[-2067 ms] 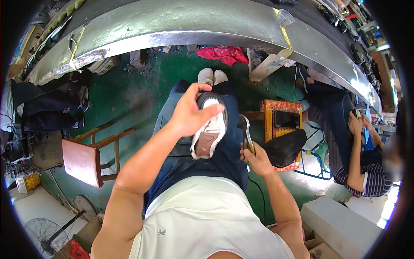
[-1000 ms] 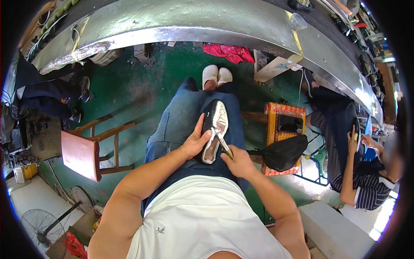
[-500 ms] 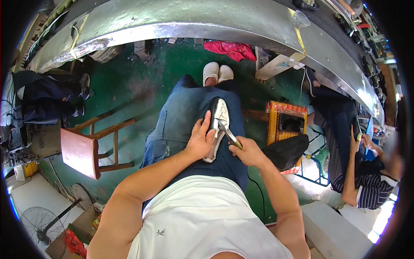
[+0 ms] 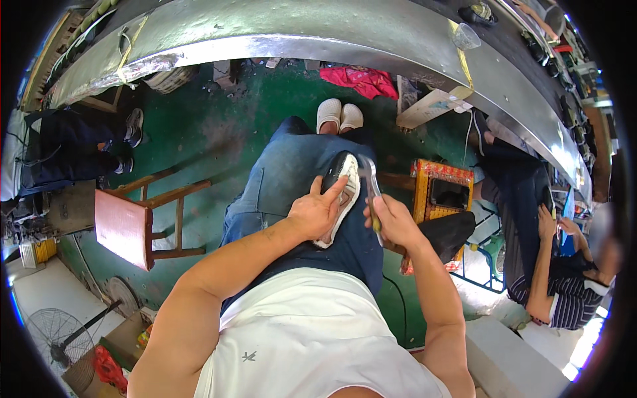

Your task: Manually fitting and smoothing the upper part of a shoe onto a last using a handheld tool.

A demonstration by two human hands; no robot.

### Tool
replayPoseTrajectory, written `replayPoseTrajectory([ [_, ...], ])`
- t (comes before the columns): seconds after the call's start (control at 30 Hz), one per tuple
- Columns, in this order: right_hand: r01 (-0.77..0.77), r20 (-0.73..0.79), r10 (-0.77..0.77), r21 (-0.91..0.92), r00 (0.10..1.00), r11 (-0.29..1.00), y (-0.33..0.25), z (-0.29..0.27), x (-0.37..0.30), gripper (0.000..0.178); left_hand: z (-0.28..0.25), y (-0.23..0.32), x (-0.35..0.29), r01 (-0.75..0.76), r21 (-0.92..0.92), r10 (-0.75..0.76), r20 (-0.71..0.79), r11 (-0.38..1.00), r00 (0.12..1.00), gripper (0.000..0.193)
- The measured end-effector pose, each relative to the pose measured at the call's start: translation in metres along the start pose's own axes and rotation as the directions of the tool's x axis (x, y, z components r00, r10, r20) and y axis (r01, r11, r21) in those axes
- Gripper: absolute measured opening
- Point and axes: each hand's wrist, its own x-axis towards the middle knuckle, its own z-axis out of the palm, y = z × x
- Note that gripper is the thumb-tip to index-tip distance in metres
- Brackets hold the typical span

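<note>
Tool's shift: half a second ago the head of the silver metal hand tool with a yellowish grip (image 4: 373, 182) lay over the middle of the shoe's underside; now it stands off to the right, beside the far part of the shoe, near the lap's right edge.
Left hand's shift: the left hand (image 4: 313, 213) then lay along the shoe's left side; now a digit reaches across the underside where the tool head was.
Meaning for the work: this reads as a break between tool strokes, with the left hand steadying or pressing the surface.
Right hand's hold: the right hand (image 4: 396, 222) is curled round the tool's grip.
Left hand's hold: partly spread, it grasps the shoe, one digit over the underside and another along the black side.
Shoe's place: the black shoe with a white rim and brown underside panel (image 4: 348, 200) rests underside up on the lap in blue jeans (image 4: 285, 172), right of its middle, its near end close to the hem of the white shirt (image 4: 292, 318).
Shoe's pointing: its rounded black far end faces away from the wearer, toward the front edge of the long grey metal counter (image 4: 265, 33).
Long axis: it runs lengthwise along the thigh, the far end leaning slightly right.
Unsure: blur leaves it unclear whether the tool's head quite clears the rim.
</note>
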Motion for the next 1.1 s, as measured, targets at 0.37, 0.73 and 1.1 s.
replayPoseTrajectory([
  [0.37, 0.335, 0.028, -0.419, -0.650, 0.908, 0.682, 0.014, 0.029, 0.009, 0.039, 0.041, -0.021, -0.005, 0.099, -0.182, -0.124, -0.134, 0.978, 0.983, 0.086],
  [0.73, 0.229, 0.029, -0.298, -0.713, 0.954, 0.663, 0.012, 0.026, -0.017, 0.040, 0.017, -0.052, -0.025, 0.040, -0.504, 0.138, 0.311, 0.863, 0.940, 0.114],
  [1.1, 0.170, -0.140, -0.366, -0.698, 0.920, 0.695, -0.025, -0.017, -0.025, 0.042, 0.024, -0.036, 0.021, 0.131, -0.466, -0.166, -0.036, 0.875, 0.985, 0.090],
])
